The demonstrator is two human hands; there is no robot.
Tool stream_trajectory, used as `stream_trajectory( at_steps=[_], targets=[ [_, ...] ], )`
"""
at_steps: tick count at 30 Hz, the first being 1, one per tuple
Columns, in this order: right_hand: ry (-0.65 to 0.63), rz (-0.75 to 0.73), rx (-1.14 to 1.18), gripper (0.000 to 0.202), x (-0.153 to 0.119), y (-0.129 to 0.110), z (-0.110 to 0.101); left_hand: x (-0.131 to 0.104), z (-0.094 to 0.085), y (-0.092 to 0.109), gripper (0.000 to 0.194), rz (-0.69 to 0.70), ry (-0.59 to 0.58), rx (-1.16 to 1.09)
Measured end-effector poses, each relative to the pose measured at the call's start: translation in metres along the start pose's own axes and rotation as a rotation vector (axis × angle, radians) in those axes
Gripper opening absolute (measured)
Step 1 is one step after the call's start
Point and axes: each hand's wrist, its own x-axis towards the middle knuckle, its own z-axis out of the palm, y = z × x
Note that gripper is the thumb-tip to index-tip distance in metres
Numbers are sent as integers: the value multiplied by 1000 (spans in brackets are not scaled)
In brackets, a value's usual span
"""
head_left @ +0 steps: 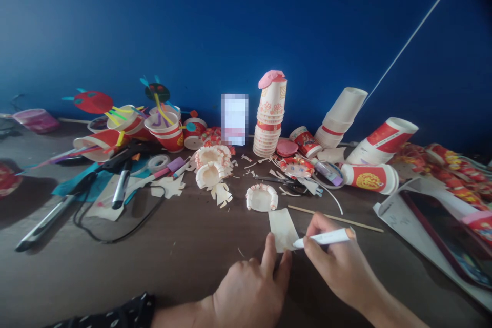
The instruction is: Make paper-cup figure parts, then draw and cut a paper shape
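Near the table's front lies a small cream piece of paper (283, 229). My left hand (251, 287) rests at its lower edge, index finger stretched forward and thumb apart, pressing it against the table. A white marker (328, 237) with an orange end is pinched in my right hand (338, 261), which is closed around it. The marker's tip touches the paper's right side, low down. Just behind the paper sits a cut paper-cup piece (262, 198) with its strips rolled into curls. No clear drawn line shows on the paper.
A wooden stick (334, 218) lies behind my right hand. Black scissors (282, 181) lie among paper scraps. A stack of paper cups (269, 118) stands at the back. On the left are a silver-handled tool (48, 220) and its black cord; a phone (449, 236) lies right.
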Motion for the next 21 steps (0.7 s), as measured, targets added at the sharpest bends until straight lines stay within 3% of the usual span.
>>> stream_trajectory(
  at_steps=[21],
  targets=[
    [35, 61, -60, 16, 3, 2, -3, -1, 5, 1, 49, -16, 22, -13]
  ],
)
